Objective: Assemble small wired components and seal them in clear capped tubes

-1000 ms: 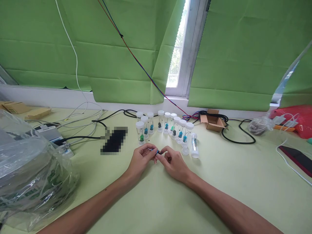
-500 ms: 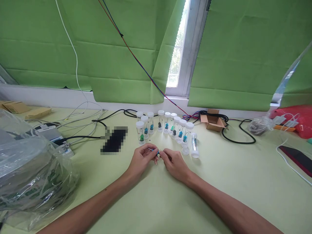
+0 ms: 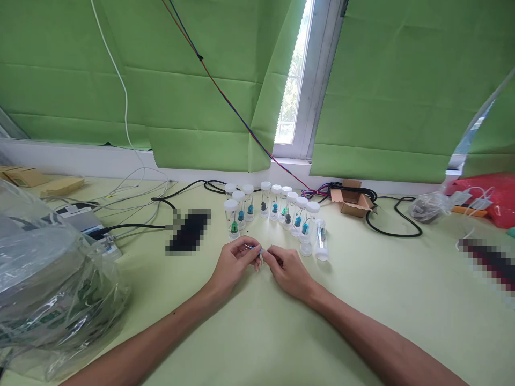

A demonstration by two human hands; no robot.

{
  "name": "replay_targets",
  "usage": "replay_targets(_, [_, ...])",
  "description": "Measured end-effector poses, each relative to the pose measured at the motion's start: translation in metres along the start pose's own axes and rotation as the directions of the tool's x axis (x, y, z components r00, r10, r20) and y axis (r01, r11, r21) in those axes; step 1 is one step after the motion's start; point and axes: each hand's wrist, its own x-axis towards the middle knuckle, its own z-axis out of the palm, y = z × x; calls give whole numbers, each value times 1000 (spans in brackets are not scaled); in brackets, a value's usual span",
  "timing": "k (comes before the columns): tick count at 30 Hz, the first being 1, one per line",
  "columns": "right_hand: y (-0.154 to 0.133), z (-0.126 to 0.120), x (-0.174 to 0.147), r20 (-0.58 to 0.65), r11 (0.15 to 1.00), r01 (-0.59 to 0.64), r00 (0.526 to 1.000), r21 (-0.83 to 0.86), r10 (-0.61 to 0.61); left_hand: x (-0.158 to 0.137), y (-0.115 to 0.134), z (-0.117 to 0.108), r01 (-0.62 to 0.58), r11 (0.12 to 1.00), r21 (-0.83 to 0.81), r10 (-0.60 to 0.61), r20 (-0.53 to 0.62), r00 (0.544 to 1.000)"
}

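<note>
Over the middle of the table my left hand (image 3: 234,264) is closed in a pinch on a small blue part (image 3: 260,252) with a thin metal pin or wire sticking out to the left. The fingertips of my right hand (image 3: 290,271) are pinched together at the part's right end; fingers cover most of it. Just beyond the hands stand several clear tubes with white caps (image 3: 250,201), holding blue, green or dark pieces on thin wires. Right of them are another clear tube (image 3: 321,241) and a small white cap-like piece (image 3: 306,249).
At the left sits a large clear plastic bag (image 3: 60,289) beside a white power strip (image 3: 86,220). A blurred dark object (image 3: 188,230) lies left of the tubes. Behind to the right are an open cardboard box (image 3: 354,202), black cables (image 3: 394,235) and a red bag (image 3: 499,198).
Both hands keep nearly the same place and pinch. The small blue part has shifted or turned very slightly between the fingertips.
</note>
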Motion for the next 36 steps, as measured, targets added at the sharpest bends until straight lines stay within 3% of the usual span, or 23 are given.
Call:
replay_targets(9, [0,0,-1,7,998,-65,998,-1,65,-1,3,0,-4,1000,16,4,-3,1000])
replay_targets(17, [1,0,1,8,1000,4,1000,-23,-3,0,1,1,11,1000,1,-11,13,1000])
replay_targets(28, [-1,0,-1,-12,999,-52,999,-9,52,0,-1,-1,9,1000,8,-9,5,1000])
replay_targets(36, [2,1,1,-13,1000,-8,1000,-21,8,1,0,-1,14,1000,27,-14,11,1000])
